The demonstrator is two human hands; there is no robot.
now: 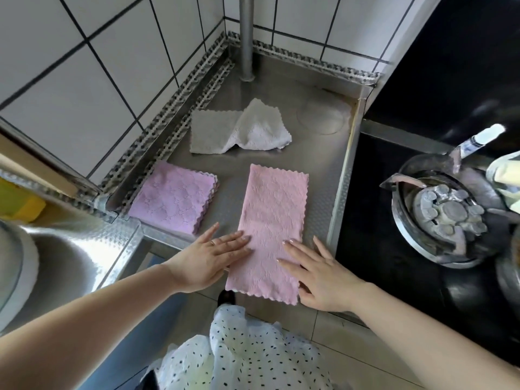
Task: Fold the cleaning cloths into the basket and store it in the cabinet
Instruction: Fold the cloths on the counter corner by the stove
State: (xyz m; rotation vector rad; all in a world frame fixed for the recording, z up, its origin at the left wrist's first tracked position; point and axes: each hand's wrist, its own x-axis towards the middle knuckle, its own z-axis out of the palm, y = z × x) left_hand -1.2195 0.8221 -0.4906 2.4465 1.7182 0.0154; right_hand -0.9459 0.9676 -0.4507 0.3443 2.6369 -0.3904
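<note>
A pink cloth [271, 220], folded into a long strip, lies on the steel counter [323, 198] with its near end over the front edge. My left hand [213, 257] lies flat on its left edge, fingers spread. My right hand [318, 274] lies flat on its right near part, fingers spread. A folded purple cloth [174, 199] sits to the left of the strip. Further back lie a grey cloth [211, 130] and a crumpled white cloth [261, 128], overlapping. No basket is in view.
A steel pipe [247, 38] rises at the tiled back corner. A sink [64, 266] is at the left. At the right is a black stove [394, 249] with a gas burner [447, 212] and a pan handle [478, 142]. A yellow object [17, 204] sits far left.
</note>
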